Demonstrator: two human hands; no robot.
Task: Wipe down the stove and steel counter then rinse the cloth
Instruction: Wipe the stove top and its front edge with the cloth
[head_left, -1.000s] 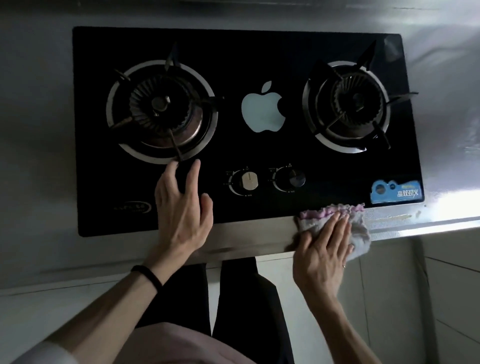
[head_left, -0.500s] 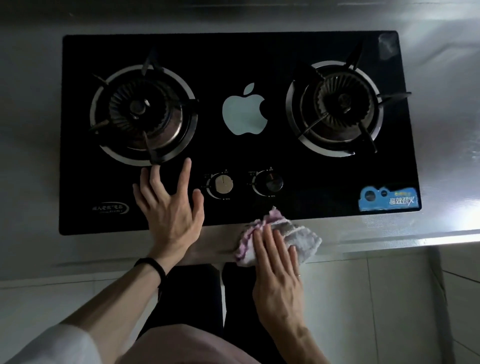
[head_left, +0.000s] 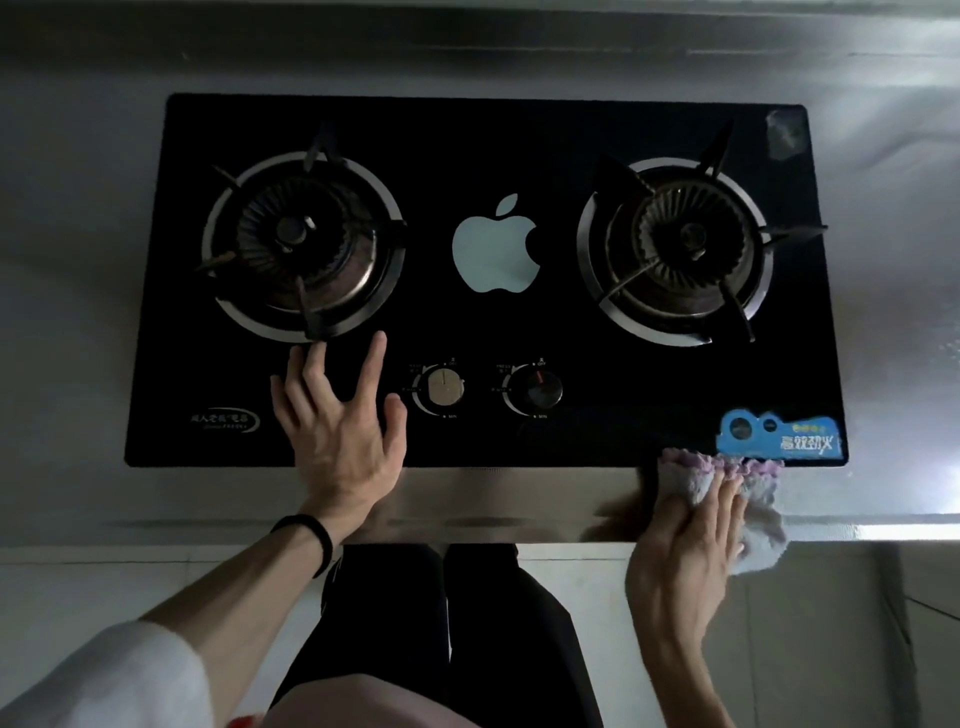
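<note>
A black glass two-burner stove (head_left: 483, 150) is set into the steel counter (head_left: 519, 493). My right hand (head_left: 685, 540) presses a white cloth with a purple edge (head_left: 753, 483) flat on the counter's front strip, just below the stove's front right corner and its blue sticker (head_left: 779, 436). Part of the cloth hangs over the counter edge. My left hand (head_left: 337, 421) rests flat with spread fingers on the stove glass, between the left burner (head_left: 301, 244) and the two knobs (head_left: 444, 388).
The right burner (head_left: 675, 249) carries a black pan support, as the left one does. Steel counter stretches to either side of the stove, with a steel backsplash (head_left: 467, 47) behind. Below the counter edge are pale cabinet fronts (head_left: 831, 649) and my dark trousers.
My right hand slid the cloth left along the front strip, then back right to below the blue sticker. My left hand stayed flat on the glass, its fingers now more spread.
</note>
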